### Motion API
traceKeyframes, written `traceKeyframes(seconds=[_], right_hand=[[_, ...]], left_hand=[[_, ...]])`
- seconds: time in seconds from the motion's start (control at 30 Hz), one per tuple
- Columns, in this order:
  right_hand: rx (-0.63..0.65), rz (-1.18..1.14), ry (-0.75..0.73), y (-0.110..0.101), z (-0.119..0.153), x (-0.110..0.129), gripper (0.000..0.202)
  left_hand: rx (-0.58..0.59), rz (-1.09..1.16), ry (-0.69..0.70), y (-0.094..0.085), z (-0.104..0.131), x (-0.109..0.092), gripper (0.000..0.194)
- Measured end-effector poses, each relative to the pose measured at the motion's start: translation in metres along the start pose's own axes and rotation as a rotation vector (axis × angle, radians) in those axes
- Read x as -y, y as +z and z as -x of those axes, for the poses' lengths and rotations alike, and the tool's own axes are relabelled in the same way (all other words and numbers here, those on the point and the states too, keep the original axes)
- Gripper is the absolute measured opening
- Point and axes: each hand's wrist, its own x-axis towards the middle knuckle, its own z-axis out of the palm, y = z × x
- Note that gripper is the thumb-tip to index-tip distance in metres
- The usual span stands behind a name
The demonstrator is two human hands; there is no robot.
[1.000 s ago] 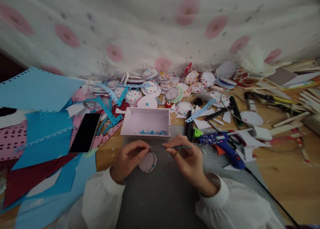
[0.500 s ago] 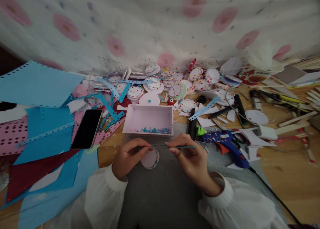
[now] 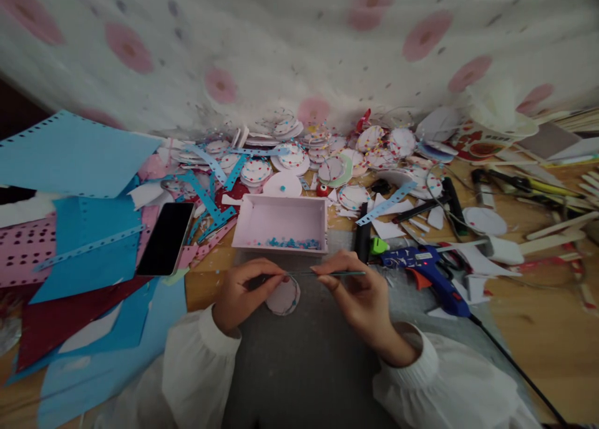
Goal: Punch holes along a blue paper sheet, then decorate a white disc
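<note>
My left hand point(image 3: 248, 291) is closed in a pinch just in front of the box, on something too small to make out. A round white paper disc point(image 3: 282, 296) with a thin beaded edge shows beneath its fingertips; whether the fingers touch it I cannot tell. My right hand point(image 3: 358, 301) pinches a slim, dark tweezers-like tool point(image 3: 344, 273) held level, its thin end reaching toward the left fingertips. Behind both hands stands a pale pink open box point(image 3: 281, 251), with small blue and pink beads point(image 3: 292, 243) along its near side.
A blue glue gun point(image 3: 428, 273) with a cord lies to the right. Left are a phone point(image 3: 166, 238) and blue punched sheets point(image 3: 98, 229). Beaded paper discs point(image 3: 290, 157) are heaped along the back, near a paper tub point(image 3: 489, 135). A grey mat point(image 3: 299, 366) lies under my hands.
The whole view has shifted slightly to the right. Both hands keep nearly the same pose, with the tool still in the right one.
</note>
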Motion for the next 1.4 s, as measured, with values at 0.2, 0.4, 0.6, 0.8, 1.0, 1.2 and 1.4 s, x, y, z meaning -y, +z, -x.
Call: traceKeyframes(seconds=[0.2, 0.4, 0.6, 0.8, 1.0, 1.2, 1.4], right_hand=[[-0.054, 0.000, -0.127, -0.004, -0.001, -0.001, 0.008], [-0.084, 0.272, -0.462, -0.018, -0.005, 0.009, 0.027], [0.008, 0.549, -0.683, -0.027, 0.004, 0.015, 0.019], [0.067, 0.593, -0.857, -0.021, 0.007, 0.015, 0.019], [0.248, 0.525, -0.785, -0.016, 0.005, 0.004, 0.026], [-0.107, 0.664, -0.557, -0.037, -0.003, 0.011, 0.023], [-0.307, 1.145, -0.133, -0.095, 0.015, 0.001, 0.021]], left_hand=[[-0.086, -0.036, 0.032, 0.001, 0.001, 0.002, 0.016], [-0.308, -0.087, -0.020, -0.005, 0.004, -0.019, 0.014], [0.030, 0.193, -0.447, 0.014, 0.002, -0.063, 0.035], [-0.054, 0.351, -0.570, 0.043, -0.008, -0.068, 0.038], [-0.274, 0.242, -0.474, 0.041, -0.008, -0.069, 0.024], [-0.378, 0.130, -0.348, 0.003, 0.001, -0.078, 0.027], [-0.282, 0.254, -0.236, -0.025, 0.015, -0.064, 0.033]])
